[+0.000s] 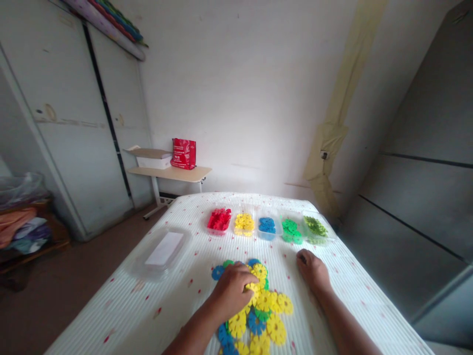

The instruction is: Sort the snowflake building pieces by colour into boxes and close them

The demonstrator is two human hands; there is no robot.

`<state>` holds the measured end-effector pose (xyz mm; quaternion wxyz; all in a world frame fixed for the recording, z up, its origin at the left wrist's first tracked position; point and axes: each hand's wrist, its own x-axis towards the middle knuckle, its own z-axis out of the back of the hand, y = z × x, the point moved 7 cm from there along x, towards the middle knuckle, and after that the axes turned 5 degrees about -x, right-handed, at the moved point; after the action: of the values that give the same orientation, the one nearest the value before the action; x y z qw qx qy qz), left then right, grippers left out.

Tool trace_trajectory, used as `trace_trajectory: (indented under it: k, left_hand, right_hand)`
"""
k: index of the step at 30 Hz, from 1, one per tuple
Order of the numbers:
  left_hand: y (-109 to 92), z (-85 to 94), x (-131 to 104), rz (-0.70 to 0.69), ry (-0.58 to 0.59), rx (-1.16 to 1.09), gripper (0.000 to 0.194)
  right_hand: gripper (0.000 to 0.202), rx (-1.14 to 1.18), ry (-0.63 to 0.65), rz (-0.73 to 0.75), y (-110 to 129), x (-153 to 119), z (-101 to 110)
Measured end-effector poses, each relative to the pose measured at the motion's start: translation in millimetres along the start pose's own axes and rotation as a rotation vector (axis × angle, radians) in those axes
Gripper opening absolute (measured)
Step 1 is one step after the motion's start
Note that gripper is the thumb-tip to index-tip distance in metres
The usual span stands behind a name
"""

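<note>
A loose pile of yellow, blue and green plastic snowflake discs (275,329) lies at the near middle of the table. My left hand (235,288) is over the pile's left part, its thumb and forefinger closing at the edge of a yellow snowflake disc (253,292). Its other fingers are curled and partly hidden. To the right of the pile, my right hand (314,270) rests on the tablecloth as a loose fist. What is inside that fist, if anything, is hidden.
Clear tubs stand in a row beyond the pile, holding red pieces (219,219), yellow discs (244,223), blue discs (266,225), green discs (291,230) and small light-green pieces (315,226). A clear plastic lid or tray (140,266) with white paper lies left. A side table (192,173) bears a red bag (184,154).
</note>
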<state>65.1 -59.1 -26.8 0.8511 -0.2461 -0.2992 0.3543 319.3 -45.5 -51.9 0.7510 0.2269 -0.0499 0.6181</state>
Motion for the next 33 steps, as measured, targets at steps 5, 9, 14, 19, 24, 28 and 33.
trace_trajectory:
  k: [5,9,14,19,24,28,33]
  left_hand:
    - [0.0,4.9,-0.9,-0.003,0.008,0.105,0.037]
    - [-1.3,6.8,-2.9,-0.021,0.028,0.134,0.031]
    - [0.1,4.7,-5.1,-0.011,0.053,0.160,0.034]
    - [-2.2,4.0,-3.9,-0.010,0.046,0.173,0.042]
    - [1.7,7.9,-2.5,0.056,0.009,0.014,0.027]
    - [20.6,14.8,4.8,0.255,-0.055,-0.452,0.014]
    - [47.5,34.1,47.0,0.414,-0.209,-0.710,0.007]
  right_hand:
    - [0.015,0.016,-0.004,0.006,-0.9,0.2,-0.8]
    - [0.015,0.001,0.002,0.004,-1.8,0.7,-2.0]
    - [0.017,-0.013,0.015,0.000,-1.8,1.0,-3.0]
    - [0.016,-0.020,0.010,0.011,-2.2,1.5,-4.5]
    - [0.015,-0.023,-0.001,0.016,-1.4,0.9,-3.6]
    - [0.014,-0.032,0.002,0.010,0.5,0.2,-2.1]
    - [0.015,-0.049,-0.003,0.014,-0.7,1.3,-4.1]
